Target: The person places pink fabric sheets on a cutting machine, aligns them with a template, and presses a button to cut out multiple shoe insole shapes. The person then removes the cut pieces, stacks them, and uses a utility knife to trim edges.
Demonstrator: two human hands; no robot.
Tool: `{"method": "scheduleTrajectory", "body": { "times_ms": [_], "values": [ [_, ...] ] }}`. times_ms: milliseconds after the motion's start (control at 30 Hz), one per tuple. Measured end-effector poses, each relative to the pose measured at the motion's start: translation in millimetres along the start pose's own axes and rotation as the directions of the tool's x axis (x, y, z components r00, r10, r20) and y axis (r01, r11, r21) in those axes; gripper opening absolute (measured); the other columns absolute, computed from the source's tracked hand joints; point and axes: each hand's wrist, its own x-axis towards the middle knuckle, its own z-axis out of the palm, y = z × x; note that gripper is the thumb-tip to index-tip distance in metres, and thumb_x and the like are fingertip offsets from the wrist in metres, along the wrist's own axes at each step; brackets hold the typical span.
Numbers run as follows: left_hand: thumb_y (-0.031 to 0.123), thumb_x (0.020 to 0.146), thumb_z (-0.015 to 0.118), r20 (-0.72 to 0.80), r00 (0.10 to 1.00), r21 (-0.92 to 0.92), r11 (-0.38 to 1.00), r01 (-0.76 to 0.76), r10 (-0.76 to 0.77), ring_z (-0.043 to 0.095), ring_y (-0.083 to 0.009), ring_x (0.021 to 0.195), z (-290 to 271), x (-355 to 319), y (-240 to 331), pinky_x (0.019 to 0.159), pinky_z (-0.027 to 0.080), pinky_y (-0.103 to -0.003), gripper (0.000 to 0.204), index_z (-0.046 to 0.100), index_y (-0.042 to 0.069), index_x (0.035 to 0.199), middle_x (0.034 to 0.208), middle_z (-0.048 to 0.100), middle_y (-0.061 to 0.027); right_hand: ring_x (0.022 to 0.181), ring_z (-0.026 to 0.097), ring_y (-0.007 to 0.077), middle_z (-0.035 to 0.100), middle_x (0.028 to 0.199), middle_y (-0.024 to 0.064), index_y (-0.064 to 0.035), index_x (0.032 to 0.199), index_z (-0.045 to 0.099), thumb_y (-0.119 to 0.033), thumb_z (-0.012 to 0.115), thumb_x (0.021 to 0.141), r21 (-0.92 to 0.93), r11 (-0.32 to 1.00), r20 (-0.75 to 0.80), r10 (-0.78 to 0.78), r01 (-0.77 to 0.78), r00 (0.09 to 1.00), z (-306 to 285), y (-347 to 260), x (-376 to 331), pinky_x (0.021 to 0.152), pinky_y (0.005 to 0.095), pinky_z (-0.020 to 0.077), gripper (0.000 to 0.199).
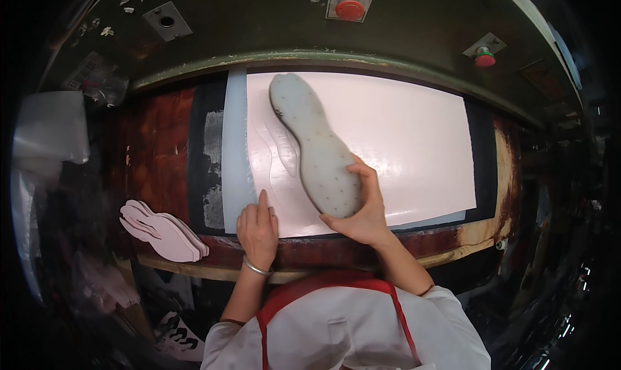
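A grey, sole-shaped cutting die [315, 143] with small dots lies on a pale pink sheet [401, 137] spread over the press bed. My right hand [362, 208] grips the die's near, heel end, fingers curled around it. My left hand [257, 228] rests flat on the sheet's near left corner, with a bracelet at the wrist. Faint sole-shaped cut outlines [281, 150] show in the sheet just left of the die.
A stack of pink sole-shaped cut pieces [162, 231] lies at the left on the worn wooden bench [155, 156]. The green press head [362, 59] arches over the far side, with red buttons [350, 9] above. Clear plastic bags [48, 134] hang at far left.
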Motion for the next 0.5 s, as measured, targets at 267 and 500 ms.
{"method": "scheduleTrajectory", "body": {
  "times_ms": [267, 500],
  "values": [
    [0.005, 0.083, 0.061, -0.009, 1.000, -0.013, 1.000, 0.009, -0.009, 0.052, -0.0275, 0.072, 3.1, 2.7, 3.5, 0.064, 0.043, -0.039, 0.043, 0.056, -0.002, 0.125, 0.078, 0.049, -0.0108, 0.132, 0.029, 0.0441, 0.027, 0.143, 0.0270, -0.0117, 0.124, 0.042, -0.006, 0.081, 0.053, -0.492, 0.823, 0.071, -0.286, 0.283, 0.956, -45.0, 38.5, -6.3, 0.105, 0.0498, 0.0326, 0.082],
    [0.005, 0.084, 0.060, 0.021, 0.995, -0.011, 0.996, 0.094, -0.094, 0.053, -0.0285, 0.073, 6.2, 32.7, 6.0, 0.064, 0.045, -0.040, 0.042, 0.056, 0.001, 0.125, 0.079, 0.049, -0.0111, 0.135, 0.030, 0.0423, 0.026, 0.146, 0.0257, -0.0098, 0.130, 0.040, -0.011, 0.083, 0.054, -0.561, 0.778, 0.103, -0.274, 0.283, 0.956, -49.0, 34.8, 26.3, 0.108, 0.0465, 0.0313, 0.087]
  ]
}}
